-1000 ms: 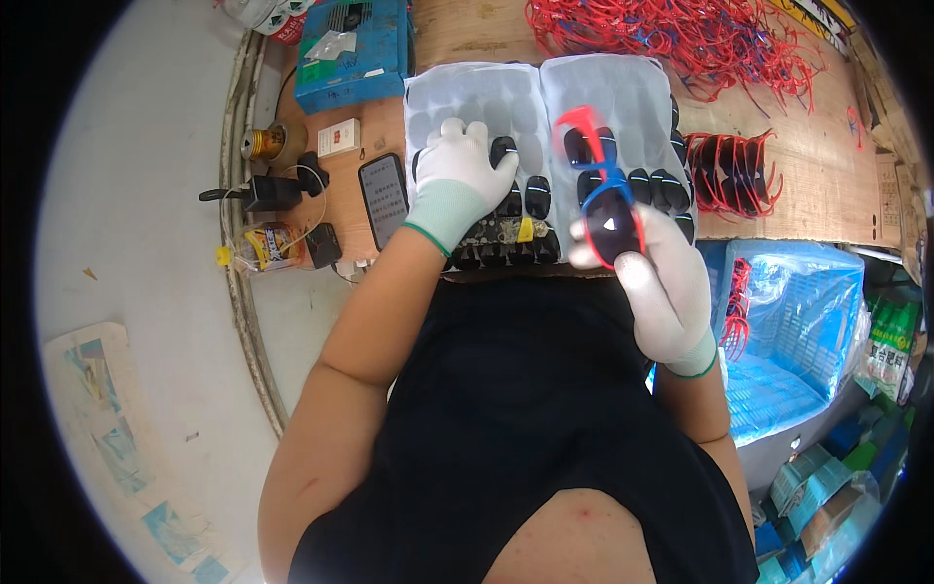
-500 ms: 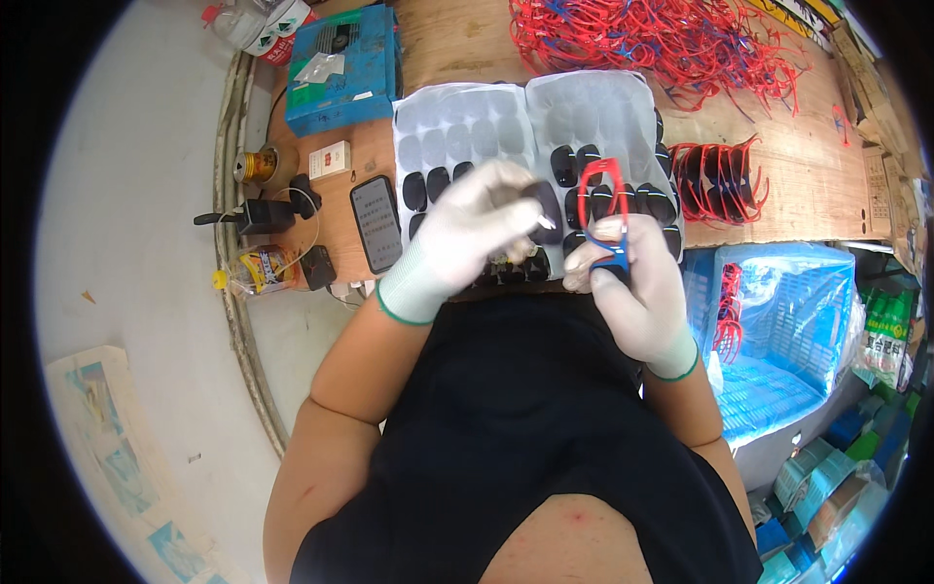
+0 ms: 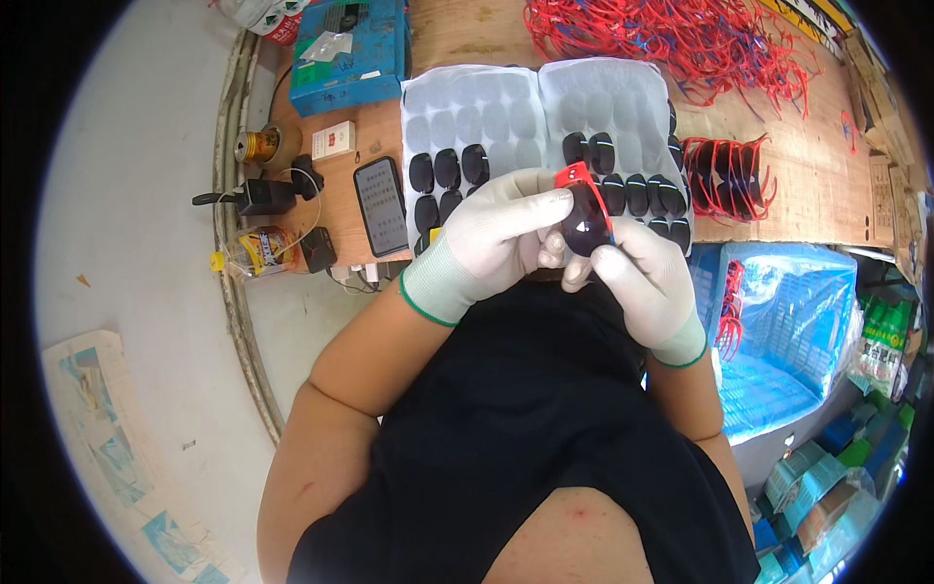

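Both of my hands wear white gloves with green cuffs. My left hand (image 3: 511, 226) pinches a dark sunglass lens (image 3: 586, 228), its thumb at the lens's upper left edge. The lens lies against a red and blue glasses frame (image 3: 574, 175); whether it sits inside the rim cannot be made out. On the lower right, my right hand (image 3: 650, 280) is closed on the frame, fingertips close to the lens. Part of the frame is hidden by fingers and lens. Just beyond my hands, rows of dark lenses (image 3: 636, 195) rest on white padded sheets (image 3: 467, 92).
A heap of red and blue frames (image 3: 671, 44) covers the back right. Red frames with dark lenses (image 3: 728, 178) stand in a row at right, above a blue crate (image 3: 778, 341). On the left are a phone (image 3: 379, 206), a small white box (image 3: 334, 140) and a blue box (image 3: 350, 58).
My left hand has moved right, bringing the lens from beside the frame up against it. The frame has tilted and shifted slightly left in my right hand.
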`<action>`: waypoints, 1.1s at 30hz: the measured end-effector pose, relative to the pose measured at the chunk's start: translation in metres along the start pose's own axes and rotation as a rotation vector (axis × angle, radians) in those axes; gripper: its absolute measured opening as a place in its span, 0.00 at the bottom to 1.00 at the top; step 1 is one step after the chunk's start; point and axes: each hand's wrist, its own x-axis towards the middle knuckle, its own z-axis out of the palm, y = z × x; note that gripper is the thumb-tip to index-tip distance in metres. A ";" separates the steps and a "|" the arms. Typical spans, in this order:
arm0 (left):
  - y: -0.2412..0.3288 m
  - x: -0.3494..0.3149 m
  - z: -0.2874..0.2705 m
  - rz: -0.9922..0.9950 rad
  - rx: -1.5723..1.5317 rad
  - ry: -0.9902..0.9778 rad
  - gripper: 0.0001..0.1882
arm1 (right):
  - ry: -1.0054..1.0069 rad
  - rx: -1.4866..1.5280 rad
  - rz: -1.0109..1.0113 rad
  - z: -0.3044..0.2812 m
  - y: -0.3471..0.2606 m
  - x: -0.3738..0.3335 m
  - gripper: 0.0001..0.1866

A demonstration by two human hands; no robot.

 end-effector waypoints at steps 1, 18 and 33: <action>-0.003 0.001 0.000 0.003 0.009 0.038 0.18 | 0.006 -0.046 0.017 -0.003 -0.005 0.000 0.10; -0.007 -0.003 0.021 0.083 0.193 0.237 0.17 | 0.111 -0.719 -0.520 -0.005 -0.014 0.004 0.03; -0.014 -0.012 0.031 0.246 0.659 0.288 0.09 | 0.131 -0.358 -0.075 -0.008 -0.004 -0.004 0.05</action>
